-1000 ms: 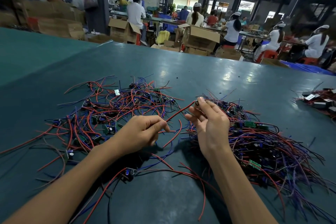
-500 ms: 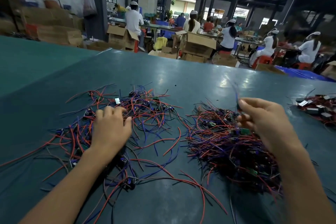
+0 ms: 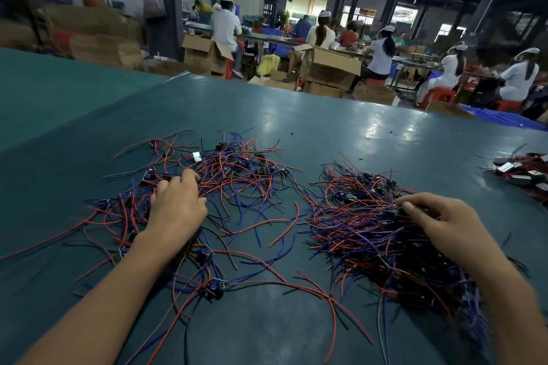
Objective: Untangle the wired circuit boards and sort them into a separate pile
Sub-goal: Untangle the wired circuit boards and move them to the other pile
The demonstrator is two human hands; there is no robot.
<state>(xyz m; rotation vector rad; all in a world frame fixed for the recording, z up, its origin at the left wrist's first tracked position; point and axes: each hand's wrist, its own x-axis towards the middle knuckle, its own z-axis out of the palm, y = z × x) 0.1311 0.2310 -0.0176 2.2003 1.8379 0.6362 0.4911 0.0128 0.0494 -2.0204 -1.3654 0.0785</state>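
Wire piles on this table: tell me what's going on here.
A person is sorting wired circuit boards by hand on a green table. The left hand is down in the loose tangle on the left, fingers curled into the wires; what they hold is hidden. The right hand is at the denser pile on the right, fingers pinching a small dark piece at its top. Another bunch lies at the far right edge.
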